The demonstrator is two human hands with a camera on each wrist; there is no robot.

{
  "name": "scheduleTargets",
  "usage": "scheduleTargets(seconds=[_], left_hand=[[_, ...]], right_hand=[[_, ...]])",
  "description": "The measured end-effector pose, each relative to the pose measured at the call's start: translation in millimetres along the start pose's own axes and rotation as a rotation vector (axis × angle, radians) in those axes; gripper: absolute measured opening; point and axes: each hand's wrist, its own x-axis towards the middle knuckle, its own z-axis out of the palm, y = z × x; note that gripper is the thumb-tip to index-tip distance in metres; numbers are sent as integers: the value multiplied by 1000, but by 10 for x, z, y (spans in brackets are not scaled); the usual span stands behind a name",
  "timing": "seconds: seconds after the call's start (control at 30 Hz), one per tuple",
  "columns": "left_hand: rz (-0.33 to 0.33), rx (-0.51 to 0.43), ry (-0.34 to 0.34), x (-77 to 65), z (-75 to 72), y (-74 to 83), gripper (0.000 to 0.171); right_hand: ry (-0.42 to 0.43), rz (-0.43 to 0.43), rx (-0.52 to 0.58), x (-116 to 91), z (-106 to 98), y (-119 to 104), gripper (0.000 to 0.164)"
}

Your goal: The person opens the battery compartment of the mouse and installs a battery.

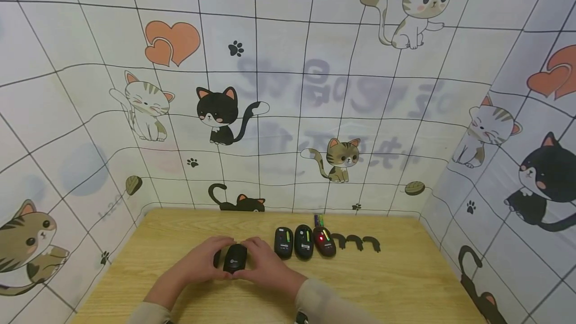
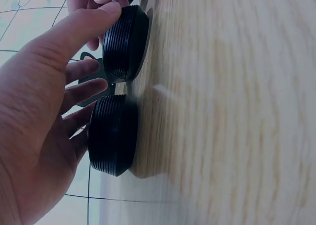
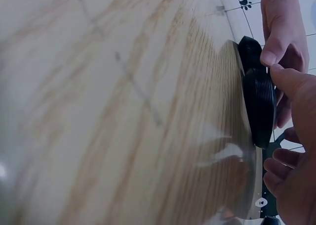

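A black computer mouse [image 1: 235, 259] lies right side up on the table, held between both hands. My left hand [image 1: 204, 262] has its thumb at the mouse's near end and fingers at the far end. From the other side my right hand [image 1: 269, 268] grips the same mouse, its thumb also at the near end. A second black mouse [image 2: 113, 136] sits beside it under the left palm, mostly covered by that hand in the head view. Both mice show ribbed sides in the left wrist view. The thumbs nearly meet in the right wrist view.
Right of the hands, a dark mouse [image 1: 283, 242], another mouse [image 1: 303, 242] and one with a glowing red light [image 1: 325, 242] lie belly up in a row. A small coloured strip [image 1: 318, 220] is behind them. Three dark curved shapes [image 1: 355, 242] appear farther right. Printed sheeting surrounds the wooden table [image 1: 382, 284].
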Motion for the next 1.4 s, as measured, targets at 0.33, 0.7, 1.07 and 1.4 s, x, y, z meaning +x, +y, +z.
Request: scheduleTargets(seconds=[0.33, 0.7, 1.07, 1.4], left_hand=[[34, 10, -10, 8, 57, -45, 87], [27, 39, 1, 23, 77, -47, 77], [24, -20, 48, 29, 65, -1, 79], [110, -70, 127, 58, 59, 68, 80]], right_hand=[[-17, 30, 2, 47, 90, 24, 77], [-6, 16, -29, 71, 122, 4, 75], [32, -2, 104, 65, 89, 62, 75], [75, -28, 112, -7, -87, 40, 84]])
